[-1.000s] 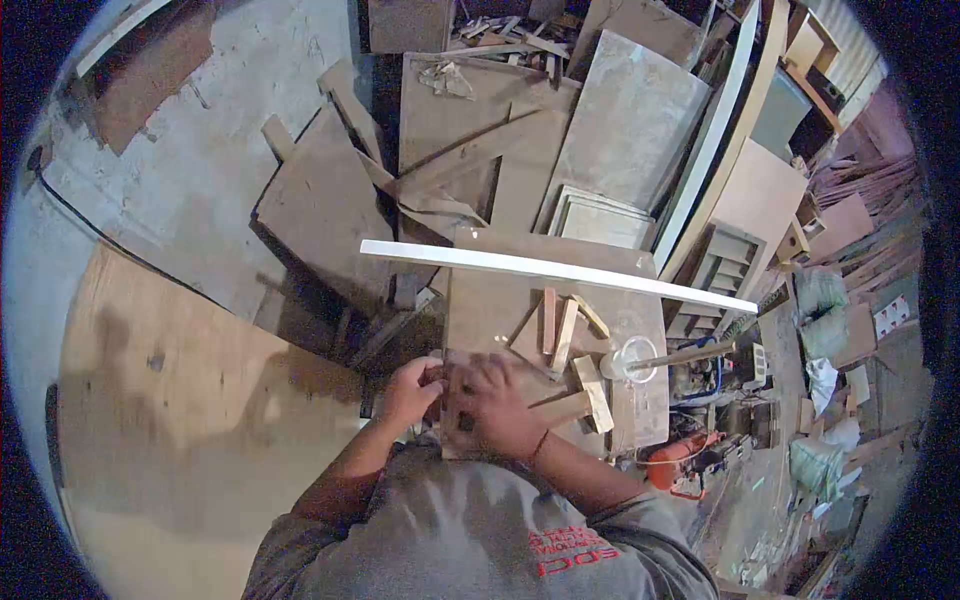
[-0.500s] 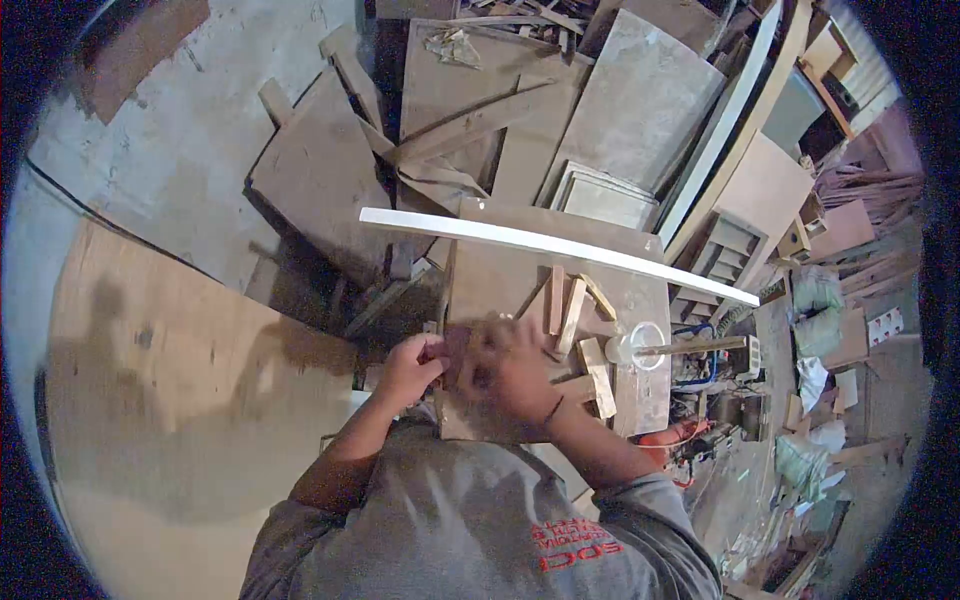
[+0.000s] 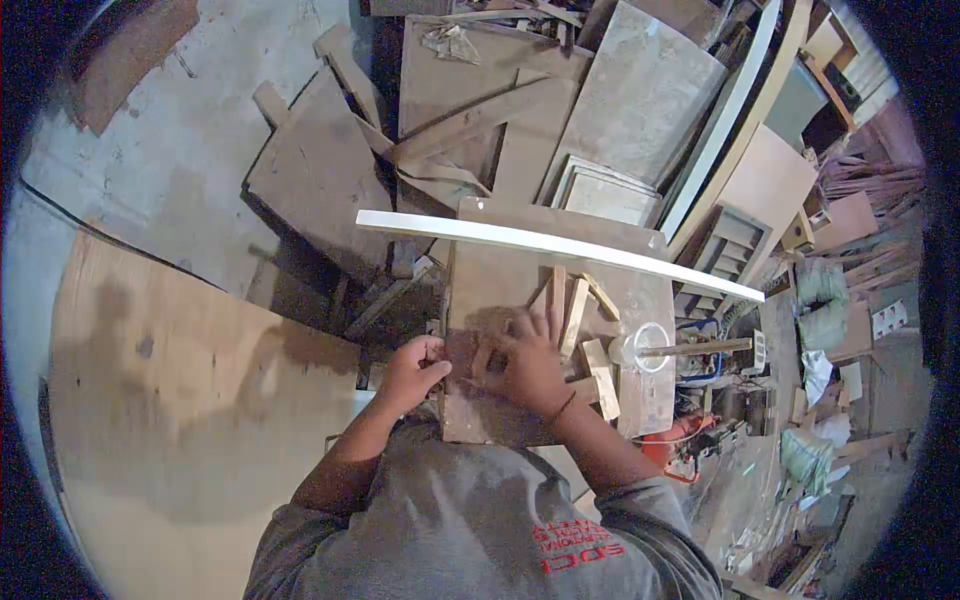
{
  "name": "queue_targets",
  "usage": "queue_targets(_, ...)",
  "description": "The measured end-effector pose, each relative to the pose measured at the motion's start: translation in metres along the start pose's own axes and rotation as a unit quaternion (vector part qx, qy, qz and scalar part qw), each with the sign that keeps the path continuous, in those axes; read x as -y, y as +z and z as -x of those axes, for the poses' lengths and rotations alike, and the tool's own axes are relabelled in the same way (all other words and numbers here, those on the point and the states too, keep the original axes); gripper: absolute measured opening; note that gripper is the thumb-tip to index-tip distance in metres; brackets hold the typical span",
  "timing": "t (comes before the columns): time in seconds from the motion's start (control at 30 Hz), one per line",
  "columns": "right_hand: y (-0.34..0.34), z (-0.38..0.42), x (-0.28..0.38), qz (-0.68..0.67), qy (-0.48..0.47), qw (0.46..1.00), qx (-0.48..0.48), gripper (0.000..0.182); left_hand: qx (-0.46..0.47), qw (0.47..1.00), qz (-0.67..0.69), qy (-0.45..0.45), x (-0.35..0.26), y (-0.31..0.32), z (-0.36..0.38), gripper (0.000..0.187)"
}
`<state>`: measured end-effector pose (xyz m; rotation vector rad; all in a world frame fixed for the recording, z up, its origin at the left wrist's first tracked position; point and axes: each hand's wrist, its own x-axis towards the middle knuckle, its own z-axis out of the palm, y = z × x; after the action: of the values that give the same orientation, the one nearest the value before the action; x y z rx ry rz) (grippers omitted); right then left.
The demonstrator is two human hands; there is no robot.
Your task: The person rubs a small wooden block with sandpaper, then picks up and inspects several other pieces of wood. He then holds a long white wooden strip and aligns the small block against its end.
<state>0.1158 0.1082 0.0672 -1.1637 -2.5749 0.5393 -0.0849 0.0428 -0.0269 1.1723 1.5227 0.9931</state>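
My left hand (image 3: 412, 373) is closed at the left edge of a brown work board (image 3: 490, 222), fingers curled and thumb against them. Whatever it may pinch is too small to make out. My right hand (image 3: 535, 372) is over the board with its fingers apart, and no object shows clearly in it. Just beyond its fingers lie several short wood strips (image 3: 573, 312). A notched wood piece (image 3: 600, 378) rests by the right wrist. To the right stands a white round container (image 3: 628, 350) with a stick (image 3: 695, 348) across it.
A long white strip (image 3: 560, 245) spans the far part of the board. At left lies a large plywood sheet (image 3: 200, 400). Boards and panels (image 3: 640, 100) lean beyond. An orange tool (image 3: 665, 450) and a blue-framed item (image 3: 700, 355) sit on the right.
My right hand has shifted slightly right and away from my left, its fingers less blurred and more spread. My left hand has barely moved. The wood pieces lie as before.
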Motion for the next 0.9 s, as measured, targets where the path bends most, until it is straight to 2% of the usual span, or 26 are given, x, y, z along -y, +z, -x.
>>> queue_targets(0.03, -0.001, -0.004, -0.002, -0.027, 0.066, 0.997, -0.004, 0.04, -0.001, 1.0, 0.013, -0.001, 0.003, 0.001, 0.0, 0.036)
queue_targets(0.07, 0.016, 0.003, -0.003, 0.048, 0.019, 0.999, -0.003, 0.039, -0.001, 1.0, 0.024, 0.0, 0.003, 0.001, -0.001, 0.036)
queue_targets(0.17, 0.028, 0.025, 0.011, 0.053, -0.162, 0.985, 0.035, 0.039, 0.004, 0.999, 0.004, -0.054, -0.024, -0.003, 0.003, 0.036)
queue_targets(0.2, 0.016, 0.019, 0.016, 0.014, -0.146, 0.989, 0.001, 0.038, -0.012, 0.999, -0.046, 0.016, -0.018, -0.003, 0.002, 0.034)
queue_targets(0.3, 0.009, 0.003, -0.001, 0.03, 0.022, 0.999, -0.034, 0.04, 0.004, 1.0, 0.024, -0.008, -0.011, -0.002, 0.003, 0.034)
queue_targets(0.33, 0.01, 0.005, 0.001, 0.024, 0.02, 0.997, -0.065, 0.042, 0.005, 0.999, 0.043, -0.018, -0.012, 0.0, 0.004, 0.034)
queue_targets(0.4, 0.022, 0.014, 0.007, 0.029, -0.1, 0.994, -0.018, 0.043, 0.006, 0.997, 0.076, -0.034, -0.016, 0.001, 0.004, 0.035)
queue_targets(0.43, 0.03, 0.021, 0.009, 0.031, -0.158, 0.987, 0.004, 0.044, -0.007, 1.0, 0.029, -0.01, -0.016, 0.0, 0.004, 0.035)
queue_targets(0.47, 0.036, 0.027, 0.005, 0.072, -0.178, 0.981, 0.012, 0.045, -0.019, 1.0, -0.018, 0.015, -0.015, 0.0, 0.005, 0.034)
queue_targets(0.5, 0.028, 0.023, 0.004, 0.047, -0.127, 0.991, 0.001, 0.045, -0.031, 0.997, -0.064, 0.039, -0.013, -0.001, 0.005, 0.034)
queue_targets(0.57, 0.007, 0.011, 0.002, -0.003, -0.022, 1.0, -0.017, 0.045, -0.014, 0.999, -0.029, 0.022, -0.004, -0.001, 0.003, 0.032)
queue_targets(0.67, 0.017, 0.009, 0.001, 0.028, -0.005, 0.999, -0.02, 0.044, -0.002, 0.999, 0.046, -0.006, -0.005, 0.004, 0.002, 0.032)
queue_targets(0.7, 0.02, 0.013, 0.005, 0.026, -0.055, 0.998, -0.009, 0.045, 0.001, 0.997, 0.07, -0.015, -0.008, 0.003, 0.003, 0.032)
queue_targets(0.77, 0.024, 0.025, 0.014, 0.021, -0.153, 0.988, 0.01, 0.046, 0.002, 0.999, 0.034, -0.025, -0.018, -0.001, 0.005, 0.032)
queue_targets(0.8, 0.018, 0.024, 0.012, -0.036, -0.138, 0.99, 0.017, 0.047, 0.003, 0.999, 0.016, -0.031, -0.021, -0.002, 0.007, 0.032)
queue_targets(0.9, 0.008, 0.013, 0.005, 0.033, -0.02, 0.999, -0.012, 0.046, -0.021, 1.0, 0.023, -0.001, -0.013, 0.002, 0.008, 0.031)
